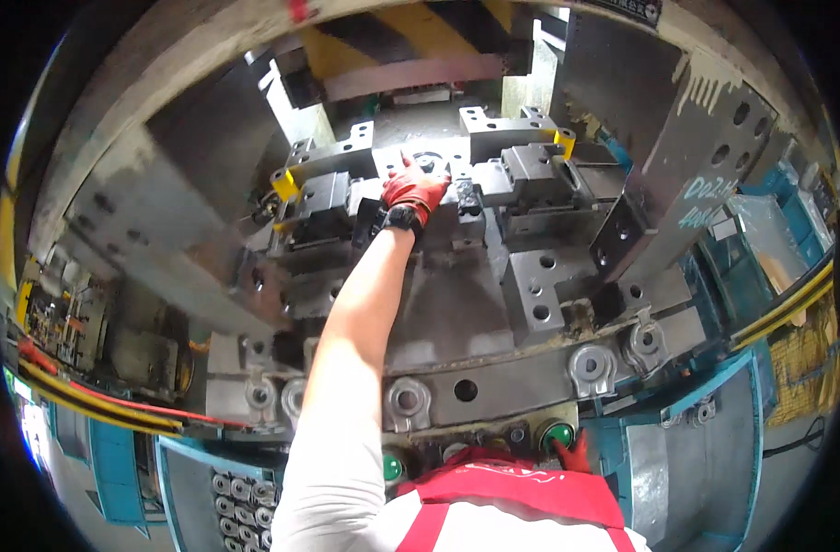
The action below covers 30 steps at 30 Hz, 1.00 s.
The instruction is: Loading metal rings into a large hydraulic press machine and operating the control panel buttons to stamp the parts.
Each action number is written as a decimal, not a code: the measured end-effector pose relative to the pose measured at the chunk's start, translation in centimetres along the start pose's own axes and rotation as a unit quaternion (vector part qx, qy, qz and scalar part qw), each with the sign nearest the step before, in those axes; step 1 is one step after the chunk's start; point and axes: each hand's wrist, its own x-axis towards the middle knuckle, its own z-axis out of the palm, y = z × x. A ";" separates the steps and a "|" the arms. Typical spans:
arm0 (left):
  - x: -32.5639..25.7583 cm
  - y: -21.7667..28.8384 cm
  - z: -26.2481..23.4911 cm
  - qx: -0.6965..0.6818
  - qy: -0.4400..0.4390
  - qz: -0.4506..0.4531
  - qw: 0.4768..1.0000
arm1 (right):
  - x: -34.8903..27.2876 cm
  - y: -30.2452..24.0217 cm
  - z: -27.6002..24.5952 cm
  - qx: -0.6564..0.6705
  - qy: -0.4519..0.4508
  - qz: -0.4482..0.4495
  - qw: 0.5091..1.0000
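Note:
My left hand, in a red glove with a black wristband, reaches far into a press. Its fingers are spread at the near edge of a round dark metal piece in the bright middle of the tooling. Part of that piece is hidden behind the glove; whether the fingertips touch it I cannot tell. Low at the right, my right hand, also red-gloved, has its fingers apart at a green push button, with one finger over the button's edge. Nothing shows in that hand.
Steel die blocks flank my left hand, with a striped press ram above. Round-holed metal brackets lie along the front ledge. A blue bin at lower left holds several similar brackets; another blue bin stands at right.

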 end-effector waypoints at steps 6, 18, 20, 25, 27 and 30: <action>6.5 0.9 2.3 0.046 -0.157 -0.071 0.984 | -0.1 -0.4 0.4 -0.037 0.017 -0.002 0.999; 2.2 0.2 -0.9 -0.054 0.035 -0.015 0.998 | 0.0 -3.0 -4.9 -0.091 -0.113 -0.033 0.989; 1.1 -1.8 -1.4 -0.088 0.078 0.023 0.993 | -0.8 -6.1 -6.0 -0.090 -0.079 -0.076 0.990; -10.8 -6.5 -5.5 -0.314 0.085 0.256 0.910 | -0.7 -12.0 -8.0 0.061 0.117 -0.237 0.963; -17.2 -6.3 -6.4 -0.378 0.016 0.174 0.909 | 2.2 -12.0 -8.3 -0.085 0.259 -0.314 0.910; -26.2 -9.3 -6.4 -0.386 -0.057 0.126 0.912 | 6.6 -11.6 -7.8 -0.253 0.259 -0.269 0.892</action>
